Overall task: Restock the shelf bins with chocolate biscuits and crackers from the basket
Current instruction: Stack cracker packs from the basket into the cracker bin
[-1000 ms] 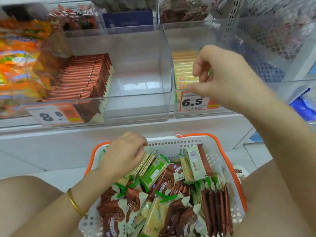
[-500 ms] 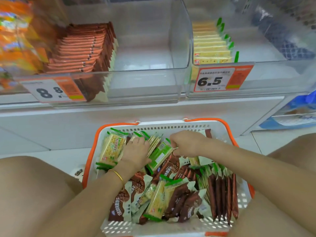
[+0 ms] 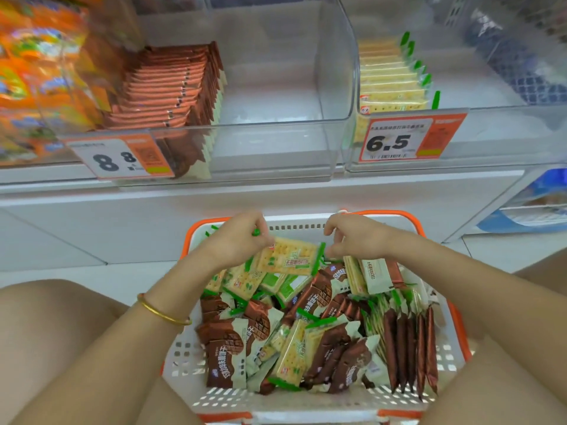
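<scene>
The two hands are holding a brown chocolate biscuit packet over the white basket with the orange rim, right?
No. The head view shows the left hand and right hand holding a yellow cracker packet with green ends, not a brown one, over the white plastic basket with the orange rim.

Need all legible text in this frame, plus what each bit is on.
"8 8" (big 8, small 8): left price tag on the chocolate biscuit bin.
"6.5": right price tag on the cracker bin.
Small print on both tags: too small to read.
Print on the cracker packet and the other packets in the basket: blurred, unreadable.
</scene>
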`<state>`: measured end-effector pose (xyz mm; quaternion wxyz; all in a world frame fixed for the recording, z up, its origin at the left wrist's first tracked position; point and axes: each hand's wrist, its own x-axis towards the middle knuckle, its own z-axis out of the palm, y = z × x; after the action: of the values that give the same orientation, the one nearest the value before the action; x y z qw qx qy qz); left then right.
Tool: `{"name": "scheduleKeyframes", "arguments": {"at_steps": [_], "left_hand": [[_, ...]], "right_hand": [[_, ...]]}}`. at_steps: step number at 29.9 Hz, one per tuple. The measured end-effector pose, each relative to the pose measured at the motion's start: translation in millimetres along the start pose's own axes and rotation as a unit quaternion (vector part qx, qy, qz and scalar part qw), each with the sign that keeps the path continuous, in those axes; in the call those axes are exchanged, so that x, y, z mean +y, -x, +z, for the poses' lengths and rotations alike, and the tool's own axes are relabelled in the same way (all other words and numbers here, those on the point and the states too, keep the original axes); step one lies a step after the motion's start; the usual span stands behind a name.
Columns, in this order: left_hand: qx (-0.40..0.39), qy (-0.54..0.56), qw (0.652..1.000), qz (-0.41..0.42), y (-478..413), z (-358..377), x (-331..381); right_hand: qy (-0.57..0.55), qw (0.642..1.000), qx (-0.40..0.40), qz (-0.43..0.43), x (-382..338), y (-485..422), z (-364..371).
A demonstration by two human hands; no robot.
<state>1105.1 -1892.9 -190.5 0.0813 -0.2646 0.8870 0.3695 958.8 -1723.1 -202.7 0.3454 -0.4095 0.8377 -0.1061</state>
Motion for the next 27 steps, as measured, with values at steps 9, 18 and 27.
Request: {"name": "scheduleKeyframes", "arguments": {"at_steps": [9,18,27], "left_hand": [[-0.006,0.188,0.982,0.035,24,-21,33],[0.078,0.272,0.945,0.167,38,-36,85],[0.302,-0.165,0.872,0.348,4,-44,136]], "right_hand": [[-0.295,0.954,-0.023,-0.041,-8,36,-25],[-0.248,0.953,0.146,-0.089,-10,114,-101],[-0.164,0.919,0.359,0.005,0,109,-209]]}}
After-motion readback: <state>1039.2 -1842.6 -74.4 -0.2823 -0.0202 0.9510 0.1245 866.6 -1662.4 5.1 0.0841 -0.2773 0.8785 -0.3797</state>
